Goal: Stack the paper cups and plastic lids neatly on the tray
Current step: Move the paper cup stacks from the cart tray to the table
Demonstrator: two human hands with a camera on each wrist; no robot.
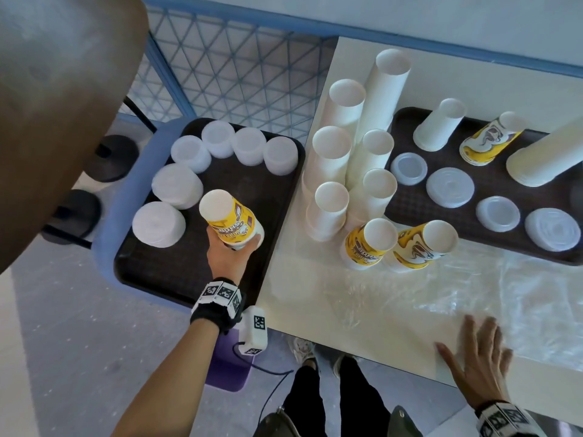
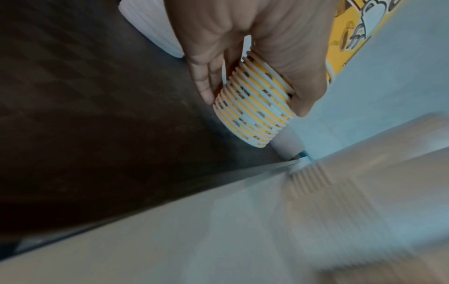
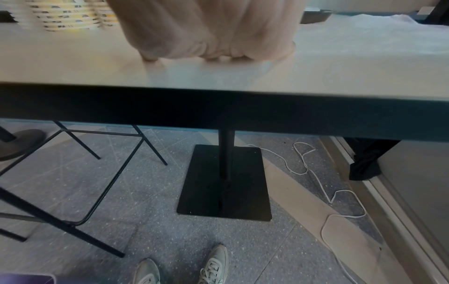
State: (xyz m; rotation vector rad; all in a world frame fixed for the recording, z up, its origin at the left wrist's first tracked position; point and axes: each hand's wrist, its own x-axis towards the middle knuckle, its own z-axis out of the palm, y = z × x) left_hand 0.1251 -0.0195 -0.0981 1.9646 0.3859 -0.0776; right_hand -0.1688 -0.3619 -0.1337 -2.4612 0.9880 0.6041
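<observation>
Holding: my left hand (image 1: 232, 253) has its grip clamped round the rim end of the yellow cups (image 1: 233, 223), a nested stack standing upside down at centre-left of the head view.
Axis: the stack's long axis runs up from my grip, tilted toward upper left.
Where: over the left tray (image 1: 151, 272), near its right edge, beside the bench (image 1: 303, 298).
Room: bare tray lies below and toward lower left; lid stacks (image 1: 159, 223) curve round the upper left.
Other hand: my right hand (image 1: 479, 357) lies flat, fingers spread, on the bench at lower right, well apart.
Edges: I judge the tray's right lip the one to mind when setting down.
</observation>
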